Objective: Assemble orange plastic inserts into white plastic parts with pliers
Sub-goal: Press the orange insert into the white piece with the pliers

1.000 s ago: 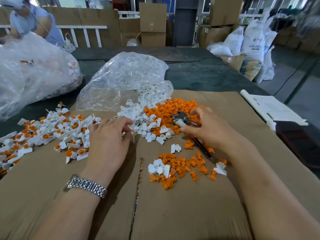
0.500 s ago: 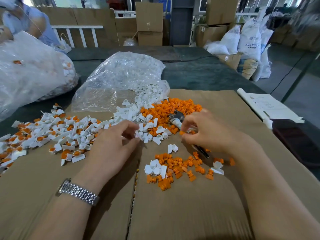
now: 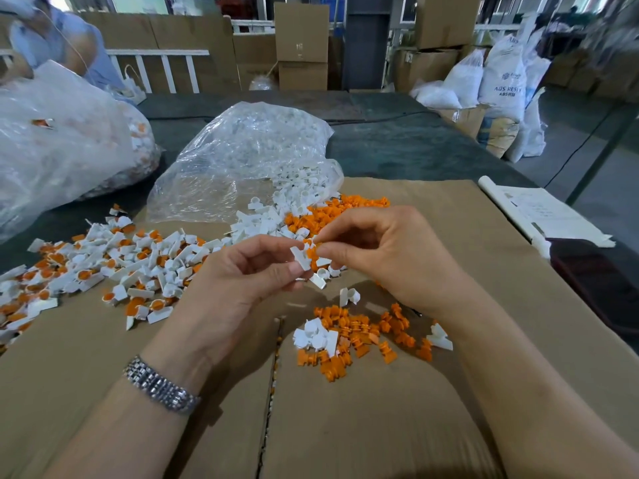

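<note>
My left hand (image 3: 238, 281) pinches a white plastic part (image 3: 300, 258) between thumb and forefinger, lifted above the cardboard. My right hand (image 3: 387, 257) pinches an orange insert (image 3: 313, 251) and holds it against that white part. Loose orange inserts (image 3: 359, 331) lie in a small heap below my hands, and a bigger orange pile (image 3: 345, 209) sits behind them. Loose white parts (image 3: 276, 216) spill from a clear bag. The pliers are hidden; I cannot see them.
Assembled white-and-orange pieces (image 3: 114, 264) cover the left of the cardboard sheet (image 3: 345, 426). A clear bag of white parts (image 3: 242, 160) lies behind, a larger bag (image 3: 58, 143) at far left. Papers (image 3: 539, 212) lie at right. A person sits at the far left.
Both hands rose off the piles and came together. My left hand picked up a white part, my right an orange insert. The pliers, earlier under my right hand, are out of sight.
</note>
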